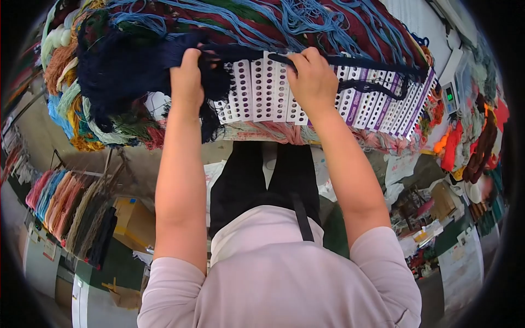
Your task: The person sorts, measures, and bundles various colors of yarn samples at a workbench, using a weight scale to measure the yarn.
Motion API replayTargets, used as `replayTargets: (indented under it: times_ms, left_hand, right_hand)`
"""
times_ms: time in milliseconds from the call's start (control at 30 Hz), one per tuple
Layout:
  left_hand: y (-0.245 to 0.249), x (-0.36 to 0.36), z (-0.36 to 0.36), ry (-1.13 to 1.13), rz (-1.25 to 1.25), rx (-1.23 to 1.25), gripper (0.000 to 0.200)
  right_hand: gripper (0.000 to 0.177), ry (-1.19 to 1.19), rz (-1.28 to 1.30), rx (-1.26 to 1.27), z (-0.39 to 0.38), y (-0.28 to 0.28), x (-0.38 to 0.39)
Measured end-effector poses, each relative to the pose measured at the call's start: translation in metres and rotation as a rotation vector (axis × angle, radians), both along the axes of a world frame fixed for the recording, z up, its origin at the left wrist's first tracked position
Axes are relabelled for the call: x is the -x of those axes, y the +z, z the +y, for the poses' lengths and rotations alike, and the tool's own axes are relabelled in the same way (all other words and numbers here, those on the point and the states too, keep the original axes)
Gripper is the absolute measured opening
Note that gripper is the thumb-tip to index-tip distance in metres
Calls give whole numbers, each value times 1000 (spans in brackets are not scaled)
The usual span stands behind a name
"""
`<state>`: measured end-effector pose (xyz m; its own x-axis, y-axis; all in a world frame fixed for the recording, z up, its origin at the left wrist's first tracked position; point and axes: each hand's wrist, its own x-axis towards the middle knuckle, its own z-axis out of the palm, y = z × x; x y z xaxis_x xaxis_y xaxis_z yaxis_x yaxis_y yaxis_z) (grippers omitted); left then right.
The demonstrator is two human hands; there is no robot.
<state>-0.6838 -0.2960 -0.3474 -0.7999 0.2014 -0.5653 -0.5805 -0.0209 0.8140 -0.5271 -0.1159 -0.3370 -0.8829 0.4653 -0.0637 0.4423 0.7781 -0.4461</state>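
A large tangled mass of navy thread (pixel 128 71) lies at the upper left of the worktop. My left hand (pixel 187 82) is closed on its right edge, with the fingers partly buried in the strands. From there a narrow navy strand runs right, over a row of white and purple cards (pixel 262 90) with punched holes. My right hand (pixel 313 82) is closed around this strand above the middle of the cards. Beyond the hand the strand continues to the right end of the row, and a loose navy loop hangs over the cards there.
Blue thread hanks (pixel 311 22) cover dark red and green ones behind the cards. Multicoloured skeins (pixel 68 71) crowd the left end. A scale (pixel 450 97) with a green display stands at the right. A rack of hanging skeins (pixel 71 208) and a cardboard box (pixel 134 221) are lower left.
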Motion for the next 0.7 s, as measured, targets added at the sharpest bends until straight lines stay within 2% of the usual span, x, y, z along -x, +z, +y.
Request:
replayTargets:
  times_ms: [100, 167, 233, 267, 300, 333, 400, 467, 533, 600, 700]
  left_hand:
    - [11, -7, 3, -179, -147, -201, 26]
    - [11, -12, 3, -167, -249, -394, 27]
    - [12, -22, 11, -146, -297, -565, 25]
    - [23, -25, 18, -193, -333, -509, 21]
    - [27, -29, 28, -319, -224, -471, 17]
    - [21, -33, 35, -458, -111, -467, 19]
    - [11, -43, 46, -603, 37, -343, 22]
    - [0, -42, 52, -723, 604, -79, 24]
    - [-3, -44, 52, -701, 613, -36, 26]
    - [10, -47, 54, -615, 276, -125, 28]
    - [10, -47, 50, -580, 398, -162, 26]
  right_hand:
    - [17, 71, 50, -84, 3, 2, 7]
    - [16, 119, 230, -116, 5, 6, 9]
    - [29, 51, 209, 170, 3, 13, 6]
    - [35, -17, 205, 353, -1, 17, 6]
    - [43, -51, 201, 470, -2, 24, 7]
    - [43, -52, 199, 466, -1, 22, 7]
    - [46, -78, 358, 824, -2, 15, 8]
    - [43, -98, 364, 837, -2, 9, 10]
    - [36, -65, 310, 614, 0, 0, 12]
    - [31, 30, 200, 440, 0, -9, 15]
    - [28, 31, 203, 385, 1, -11, 16]
